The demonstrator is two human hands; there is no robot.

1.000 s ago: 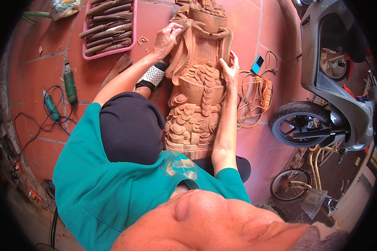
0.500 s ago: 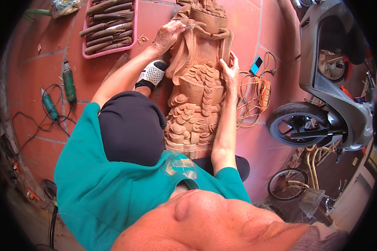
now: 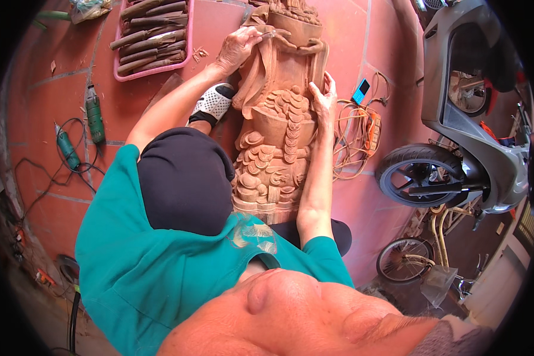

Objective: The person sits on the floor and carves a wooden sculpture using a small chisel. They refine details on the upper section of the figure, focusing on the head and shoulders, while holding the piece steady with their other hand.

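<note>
A carved reddish-brown wooden statue (image 3: 291, 127) lies on the floor before me, its lower end near my lap. The carving shows sleeves, overlapping discs and rounded lumps. Near its far left part, my left hand (image 3: 238, 48) is closed in a pinch on a small thin tool (image 3: 269, 34). That tool's tip meets the wood by a carved hand; its exact kind is too small to tell. Along the statue's right edge, my right hand (image 3: 325, 99) grips the side, thumb on top and fingers along the edge.
A pink basket (image 3: 117, 66) of wooden-handled tools stands far left. Two green corded power tools (image 3: 94, 115) lie left. Right of the statue are a blue phone (image 3: 361, 92) and an orange power strip (image 3: 372, 133) with tangled cable. A motorbike (image 3: 451, 127) and bicycle (image 3: 404, 260) stand farther right.
The whole view has shifted very slightly. Both hands keep their places on the statue, with the thin tool still at the same carved part.
</note>
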